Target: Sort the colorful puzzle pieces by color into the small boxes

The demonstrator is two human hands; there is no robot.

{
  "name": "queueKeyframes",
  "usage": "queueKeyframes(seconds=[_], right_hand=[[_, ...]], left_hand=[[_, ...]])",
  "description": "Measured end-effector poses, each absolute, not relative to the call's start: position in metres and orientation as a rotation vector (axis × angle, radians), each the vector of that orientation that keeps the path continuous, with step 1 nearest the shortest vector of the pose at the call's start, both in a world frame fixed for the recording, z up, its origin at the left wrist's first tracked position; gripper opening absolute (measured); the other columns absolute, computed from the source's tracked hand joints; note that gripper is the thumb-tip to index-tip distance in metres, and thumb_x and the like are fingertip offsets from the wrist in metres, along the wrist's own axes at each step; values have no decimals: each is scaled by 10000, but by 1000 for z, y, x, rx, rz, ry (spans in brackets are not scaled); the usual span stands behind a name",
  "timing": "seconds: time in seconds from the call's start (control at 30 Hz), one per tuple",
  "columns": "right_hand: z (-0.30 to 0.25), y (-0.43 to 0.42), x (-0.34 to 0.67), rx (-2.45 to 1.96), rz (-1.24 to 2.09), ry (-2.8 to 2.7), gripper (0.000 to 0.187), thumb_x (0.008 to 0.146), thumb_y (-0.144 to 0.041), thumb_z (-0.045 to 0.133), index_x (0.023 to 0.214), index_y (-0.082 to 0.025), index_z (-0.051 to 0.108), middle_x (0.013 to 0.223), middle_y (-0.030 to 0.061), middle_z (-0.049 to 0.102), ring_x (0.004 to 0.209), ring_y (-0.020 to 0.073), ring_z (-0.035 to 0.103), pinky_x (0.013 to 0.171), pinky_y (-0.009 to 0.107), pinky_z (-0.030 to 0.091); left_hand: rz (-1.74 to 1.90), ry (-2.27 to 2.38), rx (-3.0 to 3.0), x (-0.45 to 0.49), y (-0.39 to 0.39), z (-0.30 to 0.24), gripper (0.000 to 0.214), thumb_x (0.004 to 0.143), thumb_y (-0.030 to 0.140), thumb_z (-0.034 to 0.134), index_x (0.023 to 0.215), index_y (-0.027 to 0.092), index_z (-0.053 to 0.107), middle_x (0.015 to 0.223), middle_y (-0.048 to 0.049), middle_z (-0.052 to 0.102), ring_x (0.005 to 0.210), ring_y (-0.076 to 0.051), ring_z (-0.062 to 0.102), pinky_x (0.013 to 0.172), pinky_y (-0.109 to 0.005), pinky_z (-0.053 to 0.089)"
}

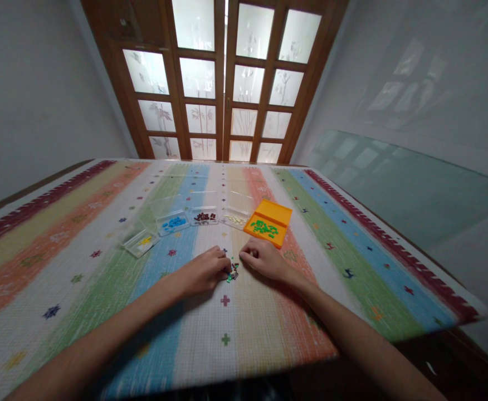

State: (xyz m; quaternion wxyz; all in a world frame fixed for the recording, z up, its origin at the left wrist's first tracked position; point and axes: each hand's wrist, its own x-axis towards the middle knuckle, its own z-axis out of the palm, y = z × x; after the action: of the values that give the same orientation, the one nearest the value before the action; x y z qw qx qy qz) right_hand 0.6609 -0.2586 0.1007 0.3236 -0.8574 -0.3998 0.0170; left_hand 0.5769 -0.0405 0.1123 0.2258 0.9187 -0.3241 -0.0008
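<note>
A small heap of tiny mixed-colour pieces lies on the striped tablecloth between my hands. My left hand rests beside the heap with its fingers curled and the fingertips at the pieces. My right hand lies just right of the heap, fingers curled in a loose fist. Whether either hand pinches a piece is too small to make out. Behind the hands stands an orange tray with green pieces in it.
A row of clear boxes sits behind the heap: one with yellow pieces, one with blue, one with dark red, one with whitish. A wooden glazed door is beyond the table. The table's right edge drops off.
</note>
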Motion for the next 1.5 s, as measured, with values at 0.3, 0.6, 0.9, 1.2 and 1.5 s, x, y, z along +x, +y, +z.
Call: queueKeyframes(seconds=[0.3,0.6,0.9,1.2,1.5], right_hand=[[100,-260,661,-2235,38,-1060,142,879,-162,618,802,-149,737,772,38,665,702,149,573,675,272,402],[100,-259,661,-2240,54,-1061,150,880,-168,611,795,-146,733,772,40,663,697,147,569,662,270,394],[98,-260,662,-2230,64,-1051,140,879,-170,612,798,-163,726,791,52,672,699,158,580,660,281,409],[100,-260,661,-2235,69,-1049,138,876,-180,604,789,-164,709,782,44,656,698,151,565,661,272,403],[103,-260,659,-2226,67,-1049,133,871,-168,606,782,-165,706,778,46,659,702,159,576,664,279,411]], left_hand=[[24,-888,2621,574,-43,116,154,886,94,527,946,179,641,935,-74,637,911,-214,564,802,-323,457],[109,-869,2775,575,-45,121,103,893,112,479,880,185,550,904,-73,613,863,-215,541,786,-330,453],[377,-568,2734,603,32,136,120,923,273,450,881,210,544,871,-46,603,865,-218,568,837,-363,472],[447,-140,2807,622,105,133,186,871,360,472,875,208,580,881,-72,656,832,-239,608,866,-400,507],[466,-108,2767,626,112,125,276,887,313,419,974,204,656,962,-105,730,923,-269,658,894,-424,525]])
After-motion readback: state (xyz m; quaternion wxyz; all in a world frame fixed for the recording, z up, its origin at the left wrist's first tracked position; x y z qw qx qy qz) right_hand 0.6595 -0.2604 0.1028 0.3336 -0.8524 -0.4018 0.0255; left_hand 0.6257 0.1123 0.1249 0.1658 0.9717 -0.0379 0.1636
